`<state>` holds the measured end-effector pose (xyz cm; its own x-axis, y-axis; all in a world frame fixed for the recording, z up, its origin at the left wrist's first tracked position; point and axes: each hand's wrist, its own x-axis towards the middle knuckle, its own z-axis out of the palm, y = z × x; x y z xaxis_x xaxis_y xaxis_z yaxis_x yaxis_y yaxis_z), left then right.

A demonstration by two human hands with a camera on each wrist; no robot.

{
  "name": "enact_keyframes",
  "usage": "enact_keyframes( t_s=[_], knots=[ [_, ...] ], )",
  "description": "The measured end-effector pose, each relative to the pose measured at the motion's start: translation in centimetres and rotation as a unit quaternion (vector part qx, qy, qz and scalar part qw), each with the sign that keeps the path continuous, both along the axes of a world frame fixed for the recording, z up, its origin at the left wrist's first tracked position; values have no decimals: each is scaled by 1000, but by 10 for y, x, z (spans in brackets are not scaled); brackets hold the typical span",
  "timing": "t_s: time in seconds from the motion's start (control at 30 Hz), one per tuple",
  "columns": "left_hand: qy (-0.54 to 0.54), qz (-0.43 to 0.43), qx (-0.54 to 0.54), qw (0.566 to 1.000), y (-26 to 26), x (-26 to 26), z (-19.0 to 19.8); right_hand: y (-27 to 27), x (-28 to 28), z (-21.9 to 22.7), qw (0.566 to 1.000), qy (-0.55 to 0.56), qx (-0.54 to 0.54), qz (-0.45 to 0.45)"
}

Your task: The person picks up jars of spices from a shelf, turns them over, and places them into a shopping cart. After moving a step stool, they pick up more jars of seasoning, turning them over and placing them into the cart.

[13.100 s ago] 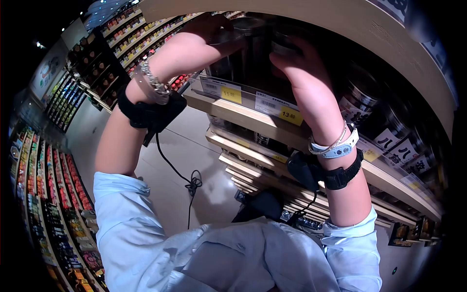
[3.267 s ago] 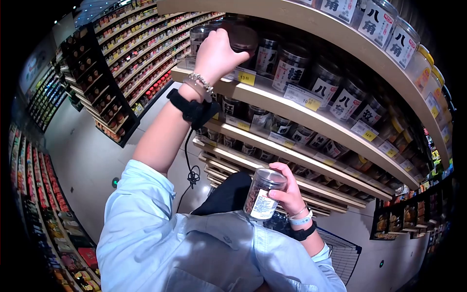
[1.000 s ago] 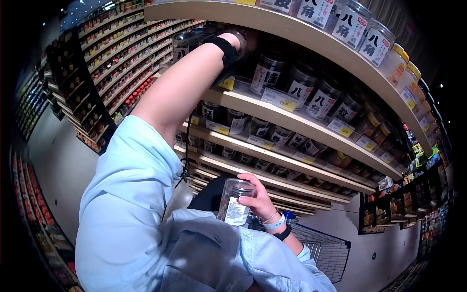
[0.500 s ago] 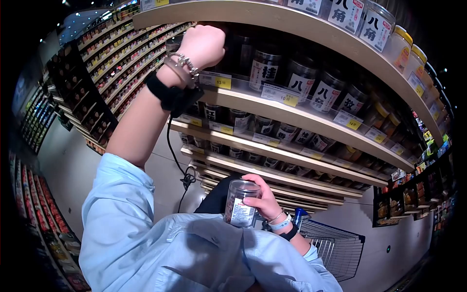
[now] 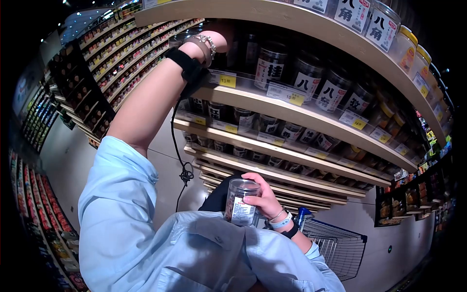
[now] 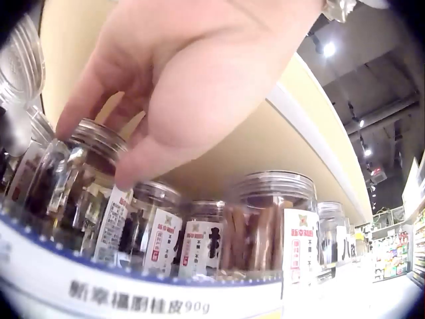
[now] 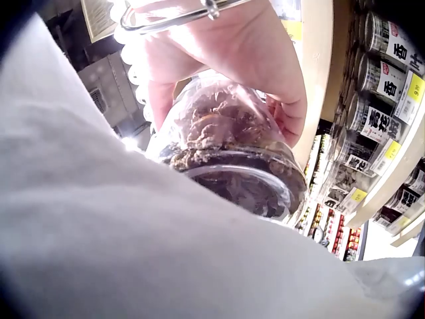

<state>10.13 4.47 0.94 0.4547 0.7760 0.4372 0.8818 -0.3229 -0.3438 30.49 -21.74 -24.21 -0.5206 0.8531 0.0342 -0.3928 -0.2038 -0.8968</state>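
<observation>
On the upper shelf, my left hand [image 5: 220,40] reaches into the dark space under the board above. The left wrist view shows that hand [image 6: 192,80] with thumb and fingers round the lidded top of a clear jar [image 6: 78,199] of dark contents, which stands among labelled jars. A jar of brown sticks [image 6: 262,229] stands to the right. Low before my body, my right hand [image 5: 265,200] grips a clear jar [image 5: 242,207] with a white label. In the right wrist view, brown dried pieces fill this jar [image 7: 222,129], held by my right hand [image 7: 232,50].
Jars with black lettering [image 5: 306,80] line the shelves, with price tags [image 5: 287,93] on the edges. The shelf board above [image 5: 253,12] overhangs the left hand. A shopping cart [image 5: 340,243] stands at lower right. A knotted black cable [image 5: 185,173] hangs from the left wrist.
Both hands were at the shelf at first; later frames show the right hand low with a jar. Since half a second ago, my left hand has moved slightly right and deeper into the shelf.
</observation>
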Motion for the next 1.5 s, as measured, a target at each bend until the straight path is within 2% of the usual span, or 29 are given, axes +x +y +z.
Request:
enact_keyframes(
  t_s=[0.07,0.13,0.2,0.27,0.3,0.37,0.47,0.53,0.6,0.63,0.77,0.83,0.9,1.27,1.5],
  knots=[
    [7,-15,-3,1000,7,2,-1,-1,0,-1,1000,3,-5,6],
    [9,30,-50,998,-4,13,7,-2,-1,-1,1000,9,-10,3],
    [18,30,-46,998,-4,16,6,-2,-1,1,1000,10,-13,5],
    [38,-28,30,998,11,14,1,-2,-1,3,1000,11,-15,8],
    [37,-28,31,998,12,13,3,-1,-1,3,1000,10,-16,10],
    [19,-114,-53,992,14,12,9,0,-1,3,1000,9,-16,11],
    [-5,-119,-23,993,17,14,9,0,2,1,1000,14,-9,10],
    [7,-94,-22,995,0,24,11,3,4,-1,1000,11,-15,4],
    [21,-124,-110,986,3,29,8,4,4,-5,1000,16,-12,0],
    [39,-142,-110,983,-19,34,15,5,5,-6,1000,17,-17,-1],
    [62,-101,-170,978,-8,37,16,11,5,-10,999,30,-24,1],
    [124,-60,-135,981,14,32,7,14,5,-11,999,31,-29,3],
    [142,-38,-122,982,28,30,6,18,4,-11,999,38,-32,3],
    [108,8,-97,989,88,24,2,44,-1,-26,994,81,-68,20],
    [84,12,-96,992,117,26,-6,61,-6,-43,995,60,-78,22]
  ],
)
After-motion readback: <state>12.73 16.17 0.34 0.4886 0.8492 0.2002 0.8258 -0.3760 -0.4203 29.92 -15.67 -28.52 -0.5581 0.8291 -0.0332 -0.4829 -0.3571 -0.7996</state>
